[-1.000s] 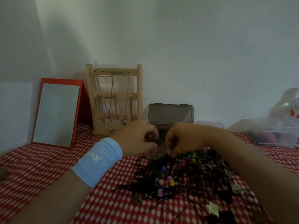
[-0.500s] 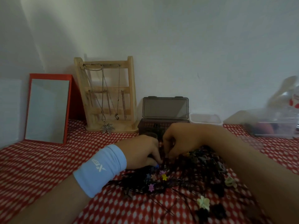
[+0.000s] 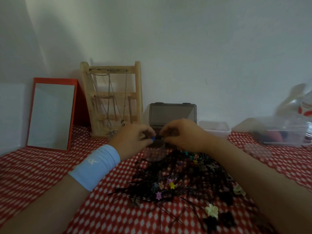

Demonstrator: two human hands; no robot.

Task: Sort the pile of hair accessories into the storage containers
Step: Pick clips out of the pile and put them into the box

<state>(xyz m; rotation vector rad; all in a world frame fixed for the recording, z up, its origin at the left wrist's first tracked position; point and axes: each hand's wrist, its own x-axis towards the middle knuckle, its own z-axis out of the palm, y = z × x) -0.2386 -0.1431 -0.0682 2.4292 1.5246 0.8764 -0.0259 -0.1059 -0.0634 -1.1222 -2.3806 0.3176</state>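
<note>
Both hands are up over the small clear jar (image 3: 154,152), which sits on the table (image 3: 42,168) at the far edge of the pile of hair accessories (image 3: 182,179). Left hand (image 3: 133,141) has its fingers (image 3: 148,141) pinched on a small blue clip (image 3: 153,139), right above the jar mouth. Right hand (image 3: 182,134) fingers are curled in tight, tips almost meeting the left's; I can't tell what, if anything, they hold.

Blue clip is too small and blurred to call a long axis or heading. In the pile, the thin black hairpins lie every way, though many run roughly left-right; little flower clips are scattered among them, and a cream flower clip (image 3: 211,210) lies at the near right.

Behind the hands: dark case (image 3: 172,114) with its lid standing open, a low clear container (image 3: 214,128) just right of it, a bigger clear box (image 3: 285,134) far right. Wooden jewelry rack (image 3: 113,98) and red-framed mirror (image 3: 51,114) are far left.

Versus 0.5 s ago: the left hand was down in the pile, now it's lifted to the jar with the blue clip. Right hand is slightly higher. The head camera has tilted, so the background sits lower in frame.
</note>
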